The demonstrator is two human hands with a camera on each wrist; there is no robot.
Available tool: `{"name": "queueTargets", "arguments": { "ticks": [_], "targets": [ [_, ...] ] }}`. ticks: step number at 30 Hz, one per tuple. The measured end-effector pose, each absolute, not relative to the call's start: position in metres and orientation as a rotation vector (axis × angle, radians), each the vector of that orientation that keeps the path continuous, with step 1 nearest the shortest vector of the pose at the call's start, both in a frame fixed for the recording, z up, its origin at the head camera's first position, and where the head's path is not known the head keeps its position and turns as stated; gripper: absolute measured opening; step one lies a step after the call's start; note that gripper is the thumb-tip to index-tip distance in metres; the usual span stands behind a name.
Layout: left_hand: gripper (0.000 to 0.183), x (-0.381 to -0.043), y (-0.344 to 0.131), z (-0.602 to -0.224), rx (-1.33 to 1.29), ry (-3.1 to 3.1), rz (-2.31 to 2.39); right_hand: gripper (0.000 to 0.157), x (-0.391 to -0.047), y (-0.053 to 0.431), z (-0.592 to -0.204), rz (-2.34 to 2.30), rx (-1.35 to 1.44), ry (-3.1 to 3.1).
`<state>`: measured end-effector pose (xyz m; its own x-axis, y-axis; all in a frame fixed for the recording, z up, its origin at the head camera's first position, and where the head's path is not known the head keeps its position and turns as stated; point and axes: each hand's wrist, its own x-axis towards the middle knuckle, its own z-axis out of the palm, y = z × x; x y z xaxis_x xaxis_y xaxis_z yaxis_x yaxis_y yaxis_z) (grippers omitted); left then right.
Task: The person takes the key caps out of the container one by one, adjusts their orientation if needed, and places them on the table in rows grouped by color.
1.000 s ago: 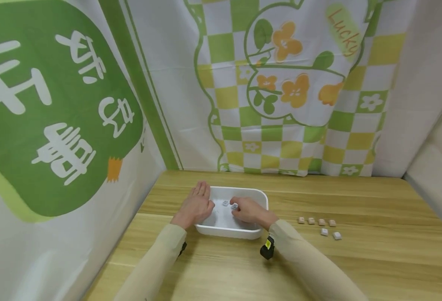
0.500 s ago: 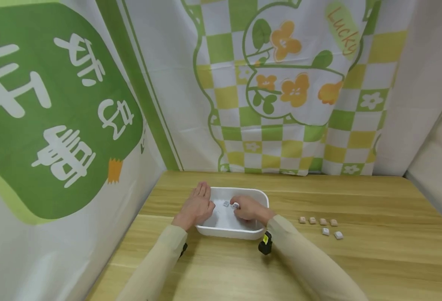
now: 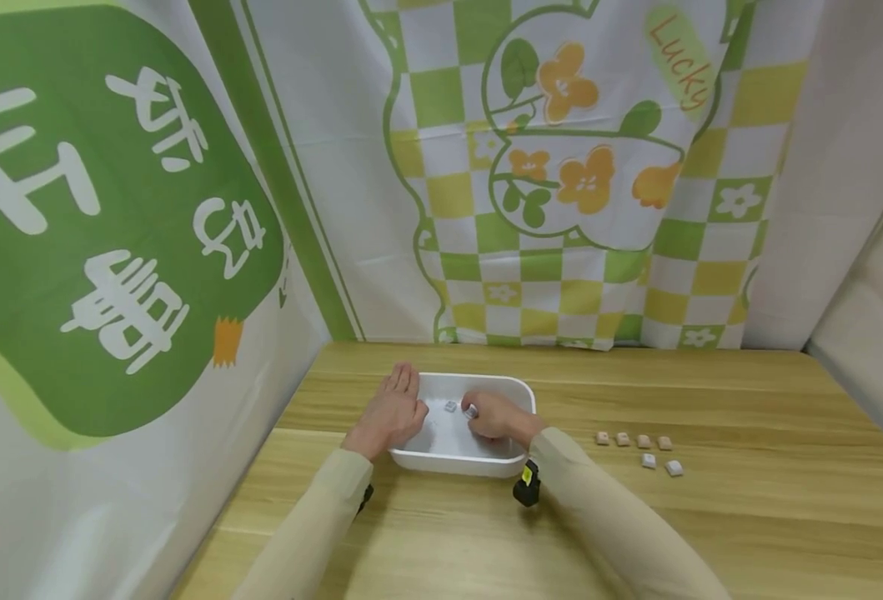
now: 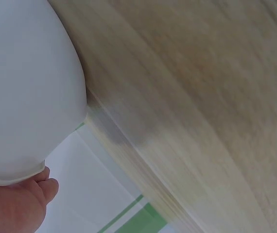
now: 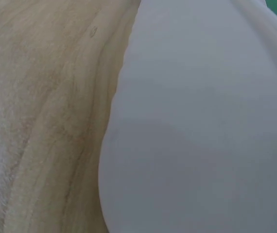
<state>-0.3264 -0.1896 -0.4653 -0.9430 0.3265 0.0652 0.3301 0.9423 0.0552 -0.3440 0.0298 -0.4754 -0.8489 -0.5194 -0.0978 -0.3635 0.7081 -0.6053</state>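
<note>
A white plastic bin (image 3: 456, 467) stands on the wooden table. My left hand (image 3: 390, 417) rests over its left rim, fingers straight and pointing away from me, thumb at the inner side. In the left wrist view, part of that hand (image 4: 17, 206) shows at the bin's rim. My right hand (image 3: 497, 417) reaches down inside the bin, thumb and forefinger pinching a small pale keycap (image 3: 470, 412). Just left of it, another greyish keycap (image 3: 450, 407) lies on the bin floor. The right wrist view shows the bin's outer wall (image 5: 192, 131) and no fingers.
On the wooden table (image 3: 749, 517), right of the bin, several pinkish keycaps (image 3: 643, 442) form a row. Two white keycaps, one at the left (image 3: 648, 461) and one at the right (image 3: 674, 468), sit nearer me. A patterned curtain (image 3: 546, 275) hangs behind the table.
My right thumb and forefinger have closed in on the keycap, and the right wrist has turned slightly. My left hand keeps its place on the bin rim.
</note>
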Motion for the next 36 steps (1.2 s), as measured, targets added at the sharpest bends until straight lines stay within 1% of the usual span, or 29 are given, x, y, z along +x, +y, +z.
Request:
{"name": "queueTargets", "arguments": {
  "ticks": [6, 11, 20, 36],
  "targets": [
    [0.064, -0.326, -0.190, -0.463, -0.525, -3.032, -0.107, 0.019, -0.344, 0.030, -0.474, -0.857, -0.711, 2.667],
    [0.063, -0.325, -0.189, -0.465, -0.523, -3.040, -0.125, 0.010, -0.344, 0.030, -0.476, -0.895, -0.651, 2.657],
    [0.063, -0.326, -0.190, -0.465, -0.522, -3.045, -0.137, 0.008, -0.344, 0.030, -0.475, -0.890, -0.611, 2.673],
    [0.064, -0.327, -0.190, -0.465, -0.526, -3.043, -0.149, 0.019, -0.335, 0.043, -0.457, -1.038, -0.735, 2.639]
  ]
}}
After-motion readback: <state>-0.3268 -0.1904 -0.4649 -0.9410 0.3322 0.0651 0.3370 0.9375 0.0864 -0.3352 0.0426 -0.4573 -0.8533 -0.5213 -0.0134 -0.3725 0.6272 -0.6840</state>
